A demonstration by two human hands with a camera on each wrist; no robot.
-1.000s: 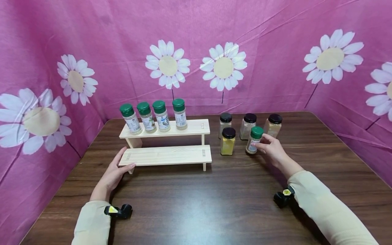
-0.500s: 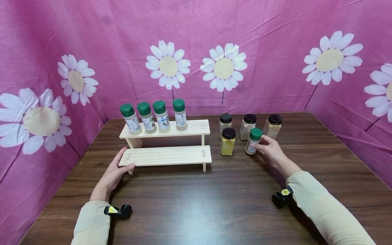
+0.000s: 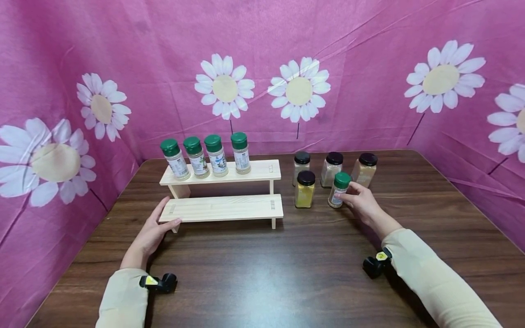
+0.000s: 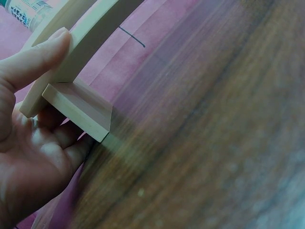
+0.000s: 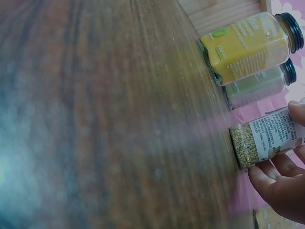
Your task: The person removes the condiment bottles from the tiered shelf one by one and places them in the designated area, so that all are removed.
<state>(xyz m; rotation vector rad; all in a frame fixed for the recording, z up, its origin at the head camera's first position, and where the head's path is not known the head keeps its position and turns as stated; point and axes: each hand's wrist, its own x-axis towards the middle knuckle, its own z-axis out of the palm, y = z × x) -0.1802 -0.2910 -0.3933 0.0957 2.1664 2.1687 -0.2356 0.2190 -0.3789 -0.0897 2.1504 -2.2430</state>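
Observation:
A two-tier wooden rack (image 3: 221, 208) stands on the table's left half, with several green-capped spice jars (image 3: 217, 156) upright on its upper shelf. My left hand (image 3: 148, 234) grips the left end of the lower shelf. In the left wrist view, the thumb (image 4: 43, 57) lies on the shelf's edge and the other fingers reach behind the leg (image 4: 78, 109). To the right of the rack, my right hand (image 3: 362, 202) holds a green-capped spice jar (image 3: 337, 193) upright at the table. Pale grains show through its base in the right wrist view, where its cap is out of frame.
Near the right hand stand black-capped square jars: a yellow one (image 3: 304, 193) in front, and a pale one (image 3: 301, 169), another (image 3: 331, 171) and a tan one (image 3: 365, 171) behind. The dark wooden table (image 3: 262, 273) meets a pink flowered cloth (image 3: 262, 132) at the back.
My right hand and the green-capped jar in it have shifted slightly to the left. The left hand and the rack stay in place.

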